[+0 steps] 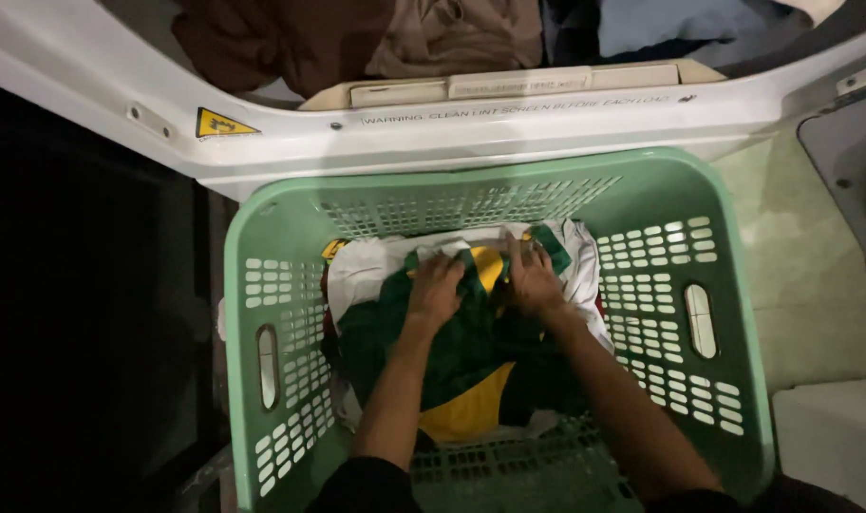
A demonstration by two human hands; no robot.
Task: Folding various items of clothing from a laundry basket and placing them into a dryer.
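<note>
Dim laundry spot, pale tiled floor (813,285) on the right, dark area on the left. White dryer (452,133) w/ open front runs across the top of the view; clothes inside it, brown (281,38), tan (452,33) and blue (680,24) pieces. Yellow warning sticker (222,123) on its rim, lint-screen strip (518,84) at the opening edge.

Just below the dryer, touching or nearly so: mint-green plastic laundry basket (262,313), slotted walls, oval handle holes each side. Inside lies a green-and-yellow garment (471,361) on top of white cloth (367,266), filling the basket's middle.

Both arms reach down into the basket from bottom of view, dark sleeves at elbows. Left hand (436,290) sits on the green fabric, fingers curled and bunching it, knuckles up. Right hand (533,280) just beside it, near the yellow patch, fingers bent into the cloth; looks like a pinch on the same garment, though fingertips are hidden in folds so exact grip can't be told. Hands close together, not touching.
</note>
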